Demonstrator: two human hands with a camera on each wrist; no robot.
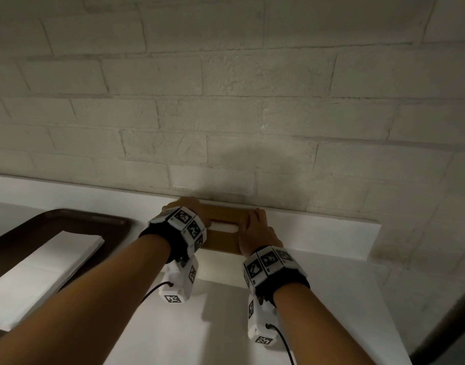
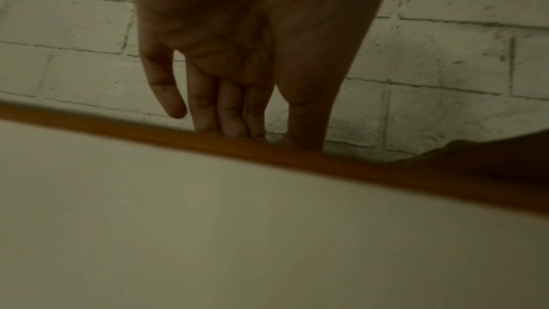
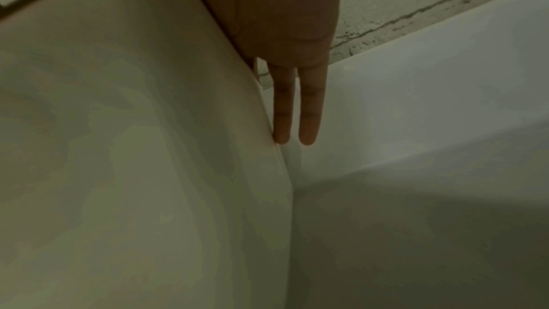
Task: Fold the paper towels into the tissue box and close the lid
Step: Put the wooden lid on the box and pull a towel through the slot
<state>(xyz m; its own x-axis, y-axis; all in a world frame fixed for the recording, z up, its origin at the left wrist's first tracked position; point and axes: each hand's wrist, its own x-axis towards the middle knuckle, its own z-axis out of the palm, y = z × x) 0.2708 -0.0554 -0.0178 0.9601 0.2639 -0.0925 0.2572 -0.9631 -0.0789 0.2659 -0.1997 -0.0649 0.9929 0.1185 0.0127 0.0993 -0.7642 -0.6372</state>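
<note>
A white tissue box [image 1: 220,267] with a brown wooden lid [image 1: 222,214] stands against the brick wall. White paper shows in the lid's oval slot [image 1: 223,227]. My left hand [image 1: 190,210] lies on the lid's left end; in the left wrist view its straight fingers [image 2: 231,114] press the lid's edge [image 2: 386,173] above the box wall [image 2: 237,232]. My right hand [image 1: 256,227] covers the lid's right end, and its straight fingers [image 3: 309,114] point down along the box's rounded end [image 3: 133,149]. A stack of white paper towels [image 1: 41,270] lies on a dark tray [image 1: 89,219] at the left.
The box sits on a white counter [image 1: 226,325] with a low white backsplash [image 1: 318,233] behind it, under a pale brick wall [image 1: 226,101]. The counter's rounded edge falls away at the lower right.
</note>
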